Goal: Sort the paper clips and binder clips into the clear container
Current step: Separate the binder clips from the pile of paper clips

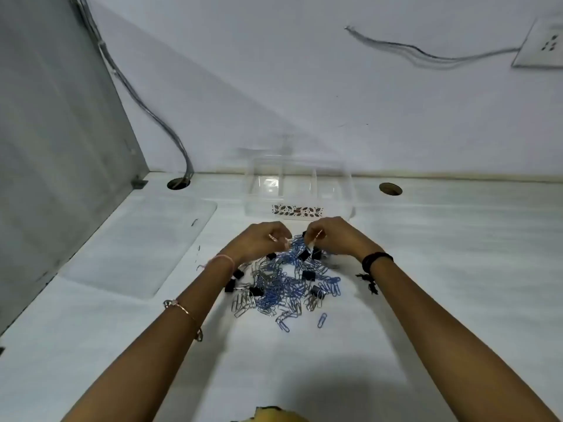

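A pile of blue and silver paper clips [283, 287] mixed with several black binder clips [308, 275] lies on the white desk. Both hands work at the pile's far edge. My left hand [262, 242] has its fingers curled into the blue clips. My right hand [332, 236] pinches clips between thumb and fingertips, close to the left hand. Just behind the hands stands the clear container [298, 190], divided into compartments that look empty, with a patterned label on its front wall.
The container's clear lid [137, 248] lies flat to the left. Two cable holes [390, 189] open in the desk near the wall, one with a cable [146, 108] running up. A grey partition [54, 132] bounds the left side. A wall socket [542, 44] sits at the top right.
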